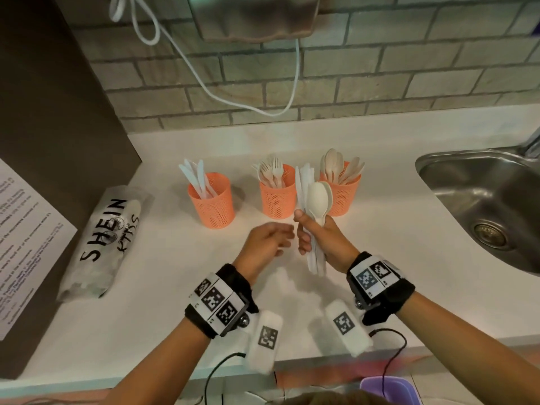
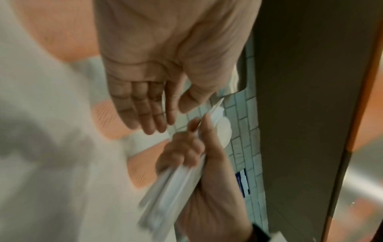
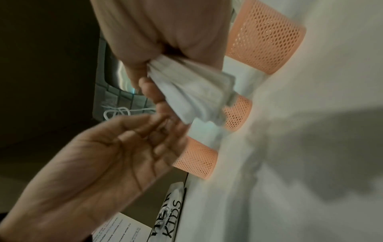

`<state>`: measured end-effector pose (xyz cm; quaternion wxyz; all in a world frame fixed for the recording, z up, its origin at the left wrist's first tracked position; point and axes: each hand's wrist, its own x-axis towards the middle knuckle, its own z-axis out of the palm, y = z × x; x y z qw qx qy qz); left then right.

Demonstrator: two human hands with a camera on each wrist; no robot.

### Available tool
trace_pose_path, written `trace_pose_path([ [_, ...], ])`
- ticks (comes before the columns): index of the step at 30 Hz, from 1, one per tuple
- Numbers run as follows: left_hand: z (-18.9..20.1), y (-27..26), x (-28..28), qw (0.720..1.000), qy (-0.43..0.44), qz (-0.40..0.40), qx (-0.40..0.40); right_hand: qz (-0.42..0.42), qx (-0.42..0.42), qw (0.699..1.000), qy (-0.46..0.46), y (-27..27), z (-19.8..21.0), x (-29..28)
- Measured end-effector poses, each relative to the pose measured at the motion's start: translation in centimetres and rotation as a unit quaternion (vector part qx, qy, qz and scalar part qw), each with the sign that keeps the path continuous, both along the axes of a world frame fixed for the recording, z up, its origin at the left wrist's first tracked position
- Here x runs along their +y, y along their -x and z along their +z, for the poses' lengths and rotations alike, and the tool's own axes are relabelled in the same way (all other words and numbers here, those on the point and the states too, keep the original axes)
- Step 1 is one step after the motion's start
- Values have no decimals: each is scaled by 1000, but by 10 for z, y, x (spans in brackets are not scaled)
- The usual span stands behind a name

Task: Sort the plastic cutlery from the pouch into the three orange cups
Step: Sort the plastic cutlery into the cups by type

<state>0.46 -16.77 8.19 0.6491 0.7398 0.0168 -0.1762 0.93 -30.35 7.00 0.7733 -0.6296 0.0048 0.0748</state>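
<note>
Three orange mesh cups stand in a row on the white counter: the left cup (image 1: 213, 206) holds knives, the middle cup (image 1: 276, 200) forks, the right cup (image 1: 343, 197) spoons. In front of the middle and right cups, my right hand (image 1: 306, 229) grips an upright bundle of white cutlery (image 1: 314, 197), with spoons and knives showing. Its handle ends (image 3: 196, 91) stick out below the fist. My left hand (image 1: 277, 238) hovers just left of the bundle, fingers straight (image 2: 153, 104) and holding nothing. The SHEIN KIDS pouch (image 1: 108, 241) lies at the left.
A steel sink (image 1: 482, 206) is set into the counter at the right. A printed sheet (image 1: 23, 244) hangs on the dark cabinet side (image 1: 58, 112) at the left. A white cable (image 1: 204, 83) loops down the brick wall. A purple container (image 1: 388, 390) sits below the counter edge.
</note>
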Motion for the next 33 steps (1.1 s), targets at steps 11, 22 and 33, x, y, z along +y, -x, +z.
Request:
trace_pose_path([
  [11, 4, -25, -4, 958, -155, 75, -230, 131, 43, 990, -13, 5, -4, 7],
  [22, 37, -50, 22, 970, 37, 172, -166, 147, 109, 983, -28, 4, -2, -10],
  [33, 15, -31, -2, 993, 74, 48, -80, 262, 158, 946, -110, -1, 5, -13],
])
